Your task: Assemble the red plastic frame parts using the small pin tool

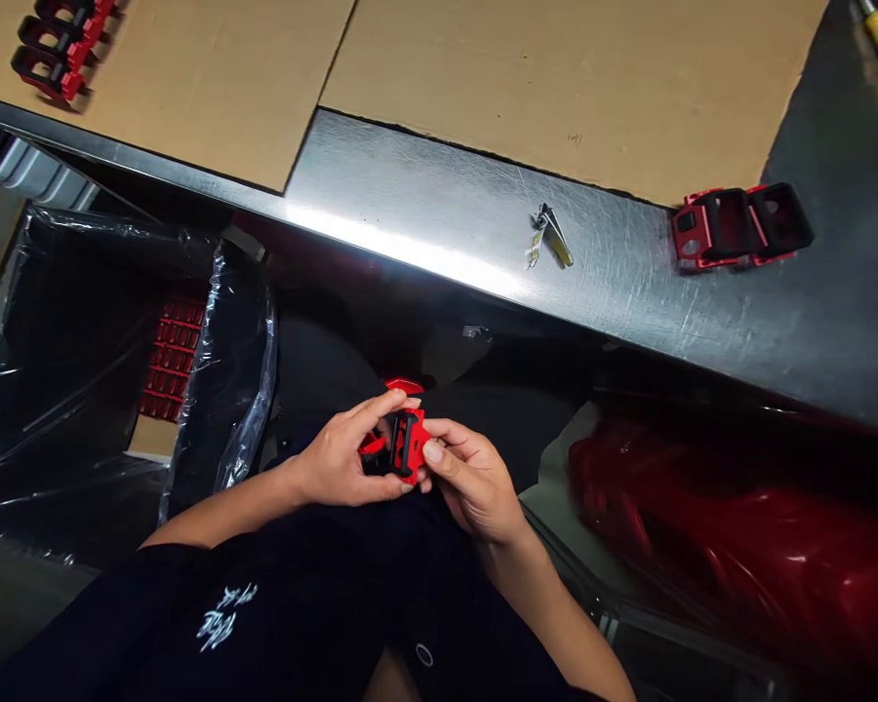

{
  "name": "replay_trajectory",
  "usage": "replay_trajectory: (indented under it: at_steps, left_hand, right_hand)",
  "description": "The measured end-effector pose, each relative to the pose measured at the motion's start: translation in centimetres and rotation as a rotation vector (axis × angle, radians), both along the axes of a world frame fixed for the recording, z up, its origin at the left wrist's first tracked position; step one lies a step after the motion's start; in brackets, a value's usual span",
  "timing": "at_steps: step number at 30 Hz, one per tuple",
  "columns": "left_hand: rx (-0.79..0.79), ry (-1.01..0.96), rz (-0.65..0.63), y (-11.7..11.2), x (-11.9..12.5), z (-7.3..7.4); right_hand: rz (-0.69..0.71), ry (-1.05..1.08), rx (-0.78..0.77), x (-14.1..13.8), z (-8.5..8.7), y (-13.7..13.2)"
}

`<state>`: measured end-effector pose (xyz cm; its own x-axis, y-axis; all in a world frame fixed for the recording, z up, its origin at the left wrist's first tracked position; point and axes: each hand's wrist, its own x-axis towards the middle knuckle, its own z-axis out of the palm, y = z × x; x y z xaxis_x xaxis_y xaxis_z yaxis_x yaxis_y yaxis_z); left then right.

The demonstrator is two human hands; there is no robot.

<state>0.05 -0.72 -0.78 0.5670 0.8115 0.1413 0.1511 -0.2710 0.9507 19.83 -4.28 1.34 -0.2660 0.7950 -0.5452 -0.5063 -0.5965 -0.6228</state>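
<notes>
A person's left hand (355, 453) and right hand (475, 483) are curling tightly around a red-and-black plastic buckle (408, 444) below the desk's front edge (410, 252), where a slipped grip could send it falling.

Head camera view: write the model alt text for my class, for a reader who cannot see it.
A person's left hand and right hand grip a red-and-black plastic buckle above their lap. A matching buckle and a nail clipper lie on a steel bench ahead.
</notes>
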Motion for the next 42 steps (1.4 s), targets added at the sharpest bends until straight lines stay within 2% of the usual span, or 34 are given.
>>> replay_trajectory:
  at_steps: [7, 13, 23, 27, 32, 36, 42]
  left_hand:
    - [0.081, 0.044, -0.002, 0.6, 0.1, 1.1]
    - [0.037, 0.021, 0.018, 0.5, 0.0, 1.1]
    - [0.062, 0.055, 0.027, 0.7, 0.0, 1.6]
    - [0.054, 0.012, 0.037, 0.6, 0.0, 1.6]
    - [0.002, -0.042, 0.045, 0.6, 0.2, 1.5]
    - [0.042, -0.053, 0.007, 0.6, 0.4, 1.5]
    - [0.115, -0.051, -0.002, 0.5, 0.5, 1.5]
  right_hand:
    - [-0.014, -0.021, -0.02, 0.0, 0.4, 0.3]
    - [-0.063, -0.029, -0.015, -0.2, 0.2, 0.1]
    - [-0.055, -0.032, -0.033, -0.3, -0.1, 0.1]
    - [-0.091, 0.029, -0.09, -0.6, -0.5, 0.1]
    - [-0.062, -0.02, -0.043, -1.1, -1.0, -0.1]
    - [-0.064, -0.027, -0.051, -1.8, -1.0, 0.2]
    - [-0.025, 0.086, -0.119, -2.6, -0.5, 0.5]
